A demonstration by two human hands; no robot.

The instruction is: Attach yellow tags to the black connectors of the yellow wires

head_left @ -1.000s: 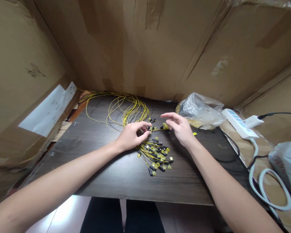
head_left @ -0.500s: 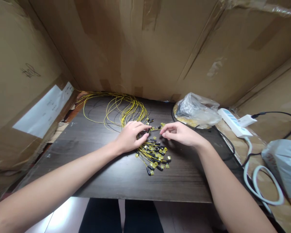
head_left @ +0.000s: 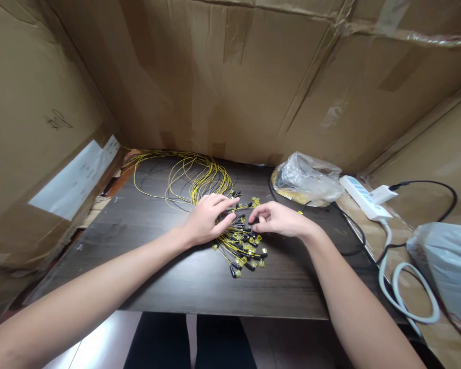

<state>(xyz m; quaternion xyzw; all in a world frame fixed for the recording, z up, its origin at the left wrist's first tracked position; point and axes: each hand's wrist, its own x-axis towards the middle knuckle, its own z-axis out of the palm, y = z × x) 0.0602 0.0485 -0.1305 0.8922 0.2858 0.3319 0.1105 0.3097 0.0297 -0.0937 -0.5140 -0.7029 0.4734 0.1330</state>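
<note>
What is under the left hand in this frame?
The left hand rests flat on the bundle of yellow cables, just above their connector ends. The stretch beneath the palm is covered, so nothing shows there.

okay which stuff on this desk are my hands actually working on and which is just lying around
In hand:
left hand pressing the bundle of thin yellow cables with black-and-yellow connector ends
right hand at those connectors

Lying about:
crumpled clear plastic bag
white power strip
grey plastic bag

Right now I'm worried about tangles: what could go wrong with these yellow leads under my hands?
The left hand presses the yellow leads where they bunch, so pulling one may drag neighbours. The right hand picks among loose connector ends near the table front; some could roll off.
</note>
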